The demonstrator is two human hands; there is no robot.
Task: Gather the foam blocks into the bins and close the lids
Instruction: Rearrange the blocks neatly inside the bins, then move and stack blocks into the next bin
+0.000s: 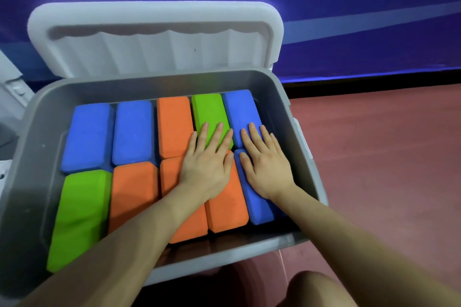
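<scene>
Ten blocks (134, 132) fill the bin (294, 117); both hands press flat on them.
Left hand (207, 164) and right hand (264, 164) lie on the bin's right-side blocks, fingers (252, 132) straight and spread, holding nothing. The lid (154, 40) stands open behind the bin. Risk: foam may spring back proud of the rim and stop the lid seating.
</scene>
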